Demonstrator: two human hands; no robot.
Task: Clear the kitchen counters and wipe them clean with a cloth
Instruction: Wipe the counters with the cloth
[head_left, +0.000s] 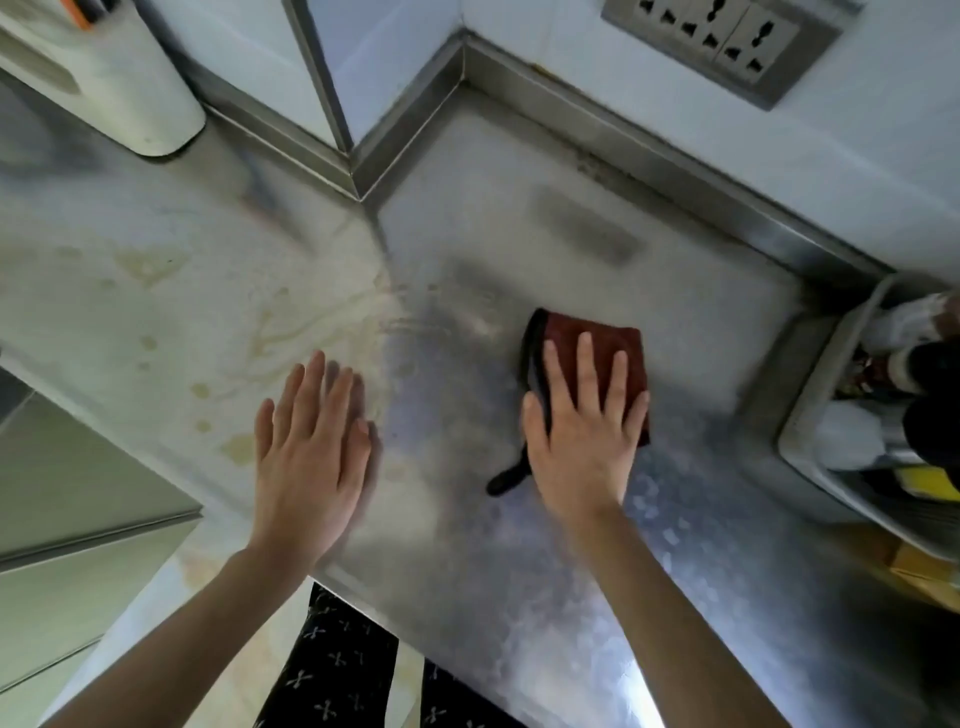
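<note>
A folded dark red cloth (621, 345) with a black edge and a black loop lies on the steel counter (519, 249). My right hand (582, 441) lies flat on the cloth with straight, spread fingers and presses it down. My left hand (311, 447) is flat with straight fingers just over the counter to the left, near its front edge; its outline is blurred. Yellowish stains (150, 265) and streaks mark the counter's left part.
A white appliance (114, 78) stands at the back left. A pale tray (815, 395) with bottles and jars sits at the right edge. A wall socket strip (722, 41) is above the raised steel backsplash. Cabinet doors and floor lie at lower left.
</note>
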